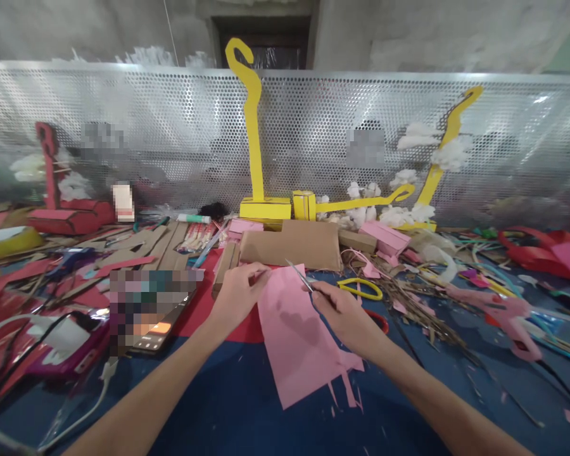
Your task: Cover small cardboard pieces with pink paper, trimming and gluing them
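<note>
A pink paper sheet (297, 342) lies on the blue table surface in the middle, with cut strips at its lower right edge. My left hand (239, 292) is closed on the sheet's upper left corner, fingers pinched. My right hand (344, 313) rests on the sheet's right side and grips a thin metal blade tool (298, 274), whose tip points up and left over the paper. A brown cardboard piece (292, 246) lies just behind the paper.
Yellow-handled scissors (361, 288) lie right of my right hand. A phone (164, 326) sits at left. Yellow cardboard models (254, 126) with cotton stand before a perforated metal screen (171, 126). Paper scraps, sticks and red material crowd both sides.
</note>
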### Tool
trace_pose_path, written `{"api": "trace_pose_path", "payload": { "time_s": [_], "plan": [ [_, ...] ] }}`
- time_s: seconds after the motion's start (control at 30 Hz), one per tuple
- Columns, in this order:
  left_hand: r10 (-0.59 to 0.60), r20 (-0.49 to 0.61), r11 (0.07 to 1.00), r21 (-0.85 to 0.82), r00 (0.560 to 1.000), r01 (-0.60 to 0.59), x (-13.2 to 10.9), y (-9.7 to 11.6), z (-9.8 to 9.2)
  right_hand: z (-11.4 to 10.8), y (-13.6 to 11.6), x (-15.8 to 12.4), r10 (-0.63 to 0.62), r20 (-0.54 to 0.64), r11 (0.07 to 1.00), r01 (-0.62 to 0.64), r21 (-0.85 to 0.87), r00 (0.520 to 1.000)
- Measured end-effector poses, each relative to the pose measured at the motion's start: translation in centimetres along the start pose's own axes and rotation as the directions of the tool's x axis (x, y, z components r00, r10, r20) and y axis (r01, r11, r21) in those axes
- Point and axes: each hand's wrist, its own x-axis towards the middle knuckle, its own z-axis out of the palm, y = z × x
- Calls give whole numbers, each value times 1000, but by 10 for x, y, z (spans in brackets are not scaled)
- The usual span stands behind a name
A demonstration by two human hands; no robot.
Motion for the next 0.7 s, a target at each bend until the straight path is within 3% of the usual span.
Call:
{"api": "trace_pose_path", "payload": {
  "time_s": [0.13,0.27,0.4,0.7],
  "plan": [
    [-3,-28,1000,30,1000,4,-1,-3,3,10,-4,0,-12,-28,1000,12,-14,1000],
    [9,-49,999,44,999,-7,-1,-5,11,17,-22,4,-21,-67,971,4,-240,998],
    [7,-63,998,66,998,-3,-2,-4,13,25,-42,9,44,-30,904,-52,-424,999],
    [23,-61,994,109,998,-16,-3,-2,12,37,-59,13,129,21,805,-92,-585,991]
  ]
}}
